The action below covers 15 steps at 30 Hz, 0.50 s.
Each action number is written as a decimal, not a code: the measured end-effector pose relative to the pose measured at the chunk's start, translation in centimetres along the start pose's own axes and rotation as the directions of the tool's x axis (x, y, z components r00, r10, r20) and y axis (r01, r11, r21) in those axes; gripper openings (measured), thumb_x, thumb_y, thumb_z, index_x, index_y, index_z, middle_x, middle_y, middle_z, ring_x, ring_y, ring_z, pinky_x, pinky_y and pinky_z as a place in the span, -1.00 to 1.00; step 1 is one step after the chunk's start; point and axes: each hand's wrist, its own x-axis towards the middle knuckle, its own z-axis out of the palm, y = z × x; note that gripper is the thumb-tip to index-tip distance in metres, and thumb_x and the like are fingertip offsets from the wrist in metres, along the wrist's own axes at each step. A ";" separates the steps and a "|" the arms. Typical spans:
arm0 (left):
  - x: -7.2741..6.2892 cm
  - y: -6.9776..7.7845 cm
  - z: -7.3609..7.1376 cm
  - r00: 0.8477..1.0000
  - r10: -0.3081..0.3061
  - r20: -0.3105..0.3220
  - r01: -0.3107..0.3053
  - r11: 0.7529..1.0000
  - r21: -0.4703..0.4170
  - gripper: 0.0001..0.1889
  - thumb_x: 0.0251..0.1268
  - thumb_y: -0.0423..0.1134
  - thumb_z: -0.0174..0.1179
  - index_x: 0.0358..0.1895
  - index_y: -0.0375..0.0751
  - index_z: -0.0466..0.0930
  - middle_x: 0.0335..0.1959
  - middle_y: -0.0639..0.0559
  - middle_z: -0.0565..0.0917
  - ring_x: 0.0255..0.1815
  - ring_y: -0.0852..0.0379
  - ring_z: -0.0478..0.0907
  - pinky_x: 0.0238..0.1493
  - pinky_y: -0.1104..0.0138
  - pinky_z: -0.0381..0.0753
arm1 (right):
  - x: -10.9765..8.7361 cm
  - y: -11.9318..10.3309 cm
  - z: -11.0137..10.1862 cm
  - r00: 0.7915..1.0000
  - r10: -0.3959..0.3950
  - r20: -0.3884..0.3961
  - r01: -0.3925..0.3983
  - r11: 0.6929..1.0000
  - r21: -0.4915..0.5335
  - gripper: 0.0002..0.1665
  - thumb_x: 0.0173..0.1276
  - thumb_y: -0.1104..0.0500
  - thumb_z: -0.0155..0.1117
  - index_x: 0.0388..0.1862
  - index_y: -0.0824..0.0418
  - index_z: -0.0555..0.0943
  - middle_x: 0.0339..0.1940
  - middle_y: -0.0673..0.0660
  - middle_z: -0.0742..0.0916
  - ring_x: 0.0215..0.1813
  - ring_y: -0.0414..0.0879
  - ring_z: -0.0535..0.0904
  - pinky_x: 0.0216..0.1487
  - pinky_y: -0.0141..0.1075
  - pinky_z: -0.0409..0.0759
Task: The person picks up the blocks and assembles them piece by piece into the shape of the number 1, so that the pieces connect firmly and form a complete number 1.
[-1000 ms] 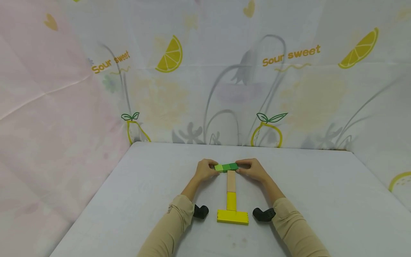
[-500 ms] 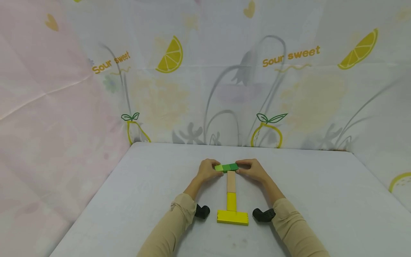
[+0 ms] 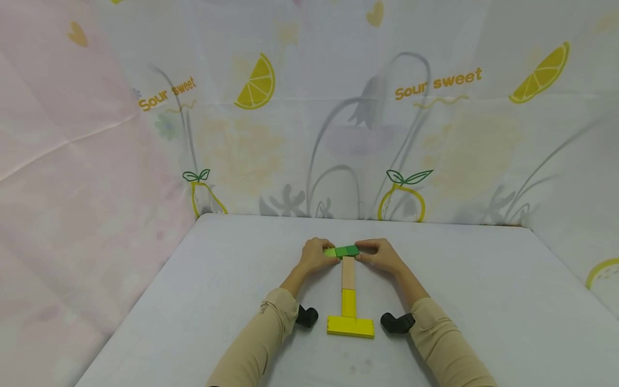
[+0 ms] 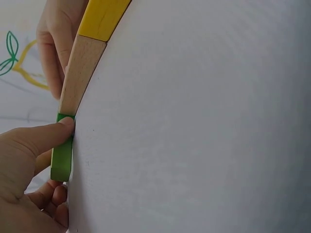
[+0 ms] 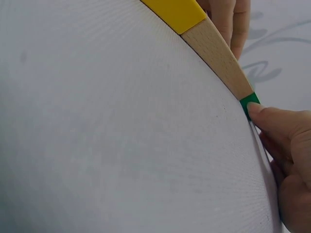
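Three green blocks stand in a slightly slanted row: a light green block (image 3: 330, 252), a mid-green block (image 3: 341, 251) and a dark green block (image 3: 352, 250). My left hand (image 3: 315, 255) pinches the row from its left side, the thumb (image 4: 54, 133) lying on the near face. At the other end, my right hand (image 3: 380, 254) pinches the dark green block between thumb and fingers. A plain wooden block (image 3: 348, 273) runs from the row's near side toward me. In line with it lies a yellow block (image 3: 348, 303), ending at a wide yellow block (image 3: 350, 327).
Black wrist devices, one at the left wrist (image 3: 307, 317) and one at the right wrist (image 3: 397, 323), flank the wide yellow block. A white table (image 3: 193, 322) lies under everything. Behind its far edge hangs a printed cloth (image 3: 300, 134) with lemon drawings.
My left hand has slid a little to the right along the green row and covers more of the light green block. The right hand and the blocks look unmoved.
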 end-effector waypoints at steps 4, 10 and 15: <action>-0.4 1.4 -0.6 0.999 -0.050 0.013 0.050 0.999 0.003 -0.61 -0.08 -0.15 0.43 -0.19 -0.34 0.68 -0.30 -0.11 0.68 -0.30 0.05 0.48 -0.23 0.23 0.40 | 0.0 0.1 0.0 1.000 -0.001 0.005 0.001 1.000 0.003 -0.56 0.18 0.43 0.27 0.03 0.63 0.49 0.03 0.52 0.58 0.18 0.37 0.42 0.24 0.13 0.28; -0.8 2.2 -0.7 0.997 -0.077 0.003 0.077 0.995 0.071 -0.65 -0.06 -0.18 0.42 -0.18 -0.30 0.68 -0.29 -0.11 0.66 -0.27 0.07 0.46 -0.22 0.26 0.37 | 0.0 0.1 0.0 1.000 -0.001 0.008 0.001 1.000 -0.002 -0.56 0.18 0.43 0.27 0.03 0.62 0.49 0.04 0.51 0.58 0.18 0.35 0.43 0.24 0.12 0.29; -1.0 2.5 -0.9 0.996 -0.084 0.004 0.083 0.994 0.070 -0.65 -0.05 -0.17 0.42 -0.18 -0.29 0.69 -0.30 -0.10 0.65 -0.26 0.05 0.46 -0.21 0.25 0.37 | 0.0 0.1 0.0 1.000 -0.001 0.008 0.001 1.000 -0.004 -0.56 0.18 0.43 0.27 0.03 0.63 0.49 0.04 0.51 0.58 0.19 0.36 0.42 0.24 0.13 0.28</action>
